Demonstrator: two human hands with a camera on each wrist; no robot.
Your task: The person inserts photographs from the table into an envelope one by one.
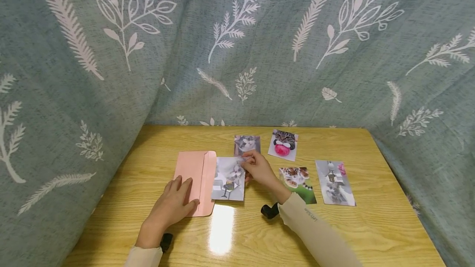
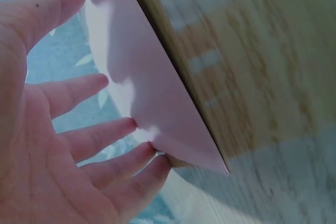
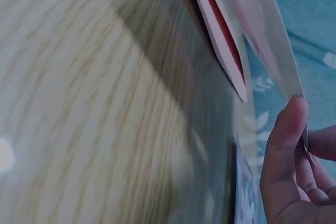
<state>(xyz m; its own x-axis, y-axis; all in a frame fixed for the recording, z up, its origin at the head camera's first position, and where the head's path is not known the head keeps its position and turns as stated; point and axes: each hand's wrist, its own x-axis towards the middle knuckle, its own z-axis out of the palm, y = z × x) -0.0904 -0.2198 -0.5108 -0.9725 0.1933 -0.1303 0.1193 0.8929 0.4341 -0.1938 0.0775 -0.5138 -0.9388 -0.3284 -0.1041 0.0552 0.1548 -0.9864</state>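
A pink envelope [image 1: 189, 164] lies on the table, its flap side toward the right. My left hand [image 1: 170, 203] rests on it with fingers spread; in the left wrist view the fingertips [image 2: 100, 81] touch the envelope [image 2: 147, 72]. Between thumb and fingers my right hand [image 1: 259, 172] pinches the right edge of a photo card [image 1: 228, 180] with a greyish picture. This card is raised off the table beside the envelope's right side, and in the right wrist view the card [image 3: 270, 40] is seen edge-on above the envelope's gaping mouth [image 3: 226, 40].
Other photos lie on the wooden table [image 1: 148, 151]: a grey cat photo [image 1: 246, 143], a cat with a pink ball [image 1: 283, 145], a tiger cub [image 1: 298, 184], partly behind my right wrist, and a greyish photo [image 1: 335, 182]. A patterned curtain [image 1: 237, 52] hangs behind.
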